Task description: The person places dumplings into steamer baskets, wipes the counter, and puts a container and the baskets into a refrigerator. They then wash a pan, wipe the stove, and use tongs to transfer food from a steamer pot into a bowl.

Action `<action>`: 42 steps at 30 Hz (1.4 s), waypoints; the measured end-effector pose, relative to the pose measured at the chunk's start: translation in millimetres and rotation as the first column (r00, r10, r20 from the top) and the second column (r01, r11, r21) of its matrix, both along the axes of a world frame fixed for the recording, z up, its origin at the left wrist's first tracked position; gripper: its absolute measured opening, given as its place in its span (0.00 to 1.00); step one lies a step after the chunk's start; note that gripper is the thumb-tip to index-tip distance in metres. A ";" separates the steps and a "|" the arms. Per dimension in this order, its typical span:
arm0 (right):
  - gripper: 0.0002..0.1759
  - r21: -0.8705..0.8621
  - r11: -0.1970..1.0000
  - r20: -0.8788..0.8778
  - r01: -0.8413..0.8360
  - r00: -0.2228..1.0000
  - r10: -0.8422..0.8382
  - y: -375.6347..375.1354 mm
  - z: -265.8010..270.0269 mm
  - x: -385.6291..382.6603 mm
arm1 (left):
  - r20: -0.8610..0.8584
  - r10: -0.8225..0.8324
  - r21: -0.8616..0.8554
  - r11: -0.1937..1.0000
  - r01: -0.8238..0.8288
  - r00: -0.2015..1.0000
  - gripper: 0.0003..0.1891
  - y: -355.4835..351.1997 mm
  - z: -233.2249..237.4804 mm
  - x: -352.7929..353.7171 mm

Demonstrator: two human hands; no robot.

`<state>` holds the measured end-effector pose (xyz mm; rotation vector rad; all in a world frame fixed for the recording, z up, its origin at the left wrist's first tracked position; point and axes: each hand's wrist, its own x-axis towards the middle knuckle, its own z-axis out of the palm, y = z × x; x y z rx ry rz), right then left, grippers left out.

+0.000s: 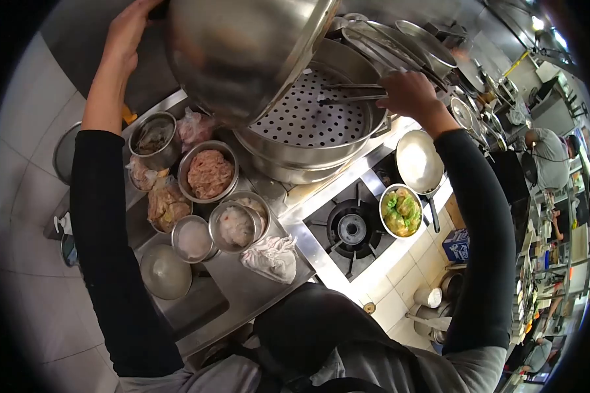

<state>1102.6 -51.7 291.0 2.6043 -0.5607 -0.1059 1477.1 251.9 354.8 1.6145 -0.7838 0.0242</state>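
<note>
My left hand (126,36), at the upper left, grips the dark handle of a big domed steel lid (242,52). The lid is tilted up over the left side of a large steamer pot (288,167). Inside the pot lies a perforated steamer tray (308,111) with many round holes. My right hand (405,93) is closed around metal tongs (354,93), whose two arms are apart and reach over the tray. A small pale bit near the tips is too small to name. The raised lid hides part of the pot's left side.
Bowls of raw minced meat (210,174) and pale paste (236,226) stand left, near a crumpled cloth (270,259). A gas burner (352,229) is in front, beside a bowl of green-and-yellow food (400,211) and a frying pan (419,160). A person (552,157) stands far right.
</note>
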 end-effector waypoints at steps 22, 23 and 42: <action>0.28 0.178 0.969 0.094 0.169 0.978 -0.188 -59.5 -32.1 107.9 | 0.010 0.028 -0.099 0.995 -0.027 1.000 0.25 14.5 -10.2 19.7; 0.27 0.280 0.925 0.020 0.258 0.962 -0.274 -57.8 -28.6 114.2 | -0.003 0.000 -0.116 0.993 0.000 1.000 0.25 14.5 -9.6 19.4; 0.29 0.437 0.881 0.102 0.179 0.964 -0.247 -62.9 -38.8 129.8 | 0.061 0.088 -0.026 0.996 -0.087 0.994 0.24 11.4 -4.2 12.6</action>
